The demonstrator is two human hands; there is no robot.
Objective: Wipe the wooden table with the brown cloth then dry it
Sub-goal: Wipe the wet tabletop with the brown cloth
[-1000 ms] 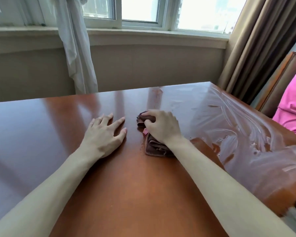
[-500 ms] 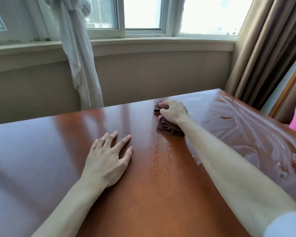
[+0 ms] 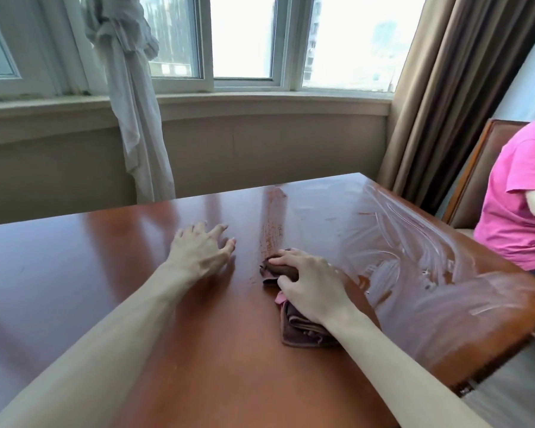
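The glossy wooden table [image 3: 112,273] fills the lower view. A folded brown cloth [image 3: 300,327] lies on it right of centre, and my right hand [image 3: 309,282] lies on top with fingers curled round its far end, pressing it to the wood. My left hand [image 3: 200,250] rests on the table a short way to the left, fingers spread and slightly bent, holding nothing. A wet streak [image 3: 272,223] runs from the cloth toward the far edge. White smeared wipe marks [image 3: 393,242] cover the table's right part.
A person in a pink shirt [image 3: 519,199] sits in a wooden chair [image 3: 476,168] at the table's right side. Beyond the far edge are a wall, a window sill, a tied white curtain [image 3: 133,118] and a brown drape [image 3: 451,88].
My right hand has pulled the cloth back from the far edge toward me, leaving a wet streak. My left hand stays on the table, its fingers now slightly raised.
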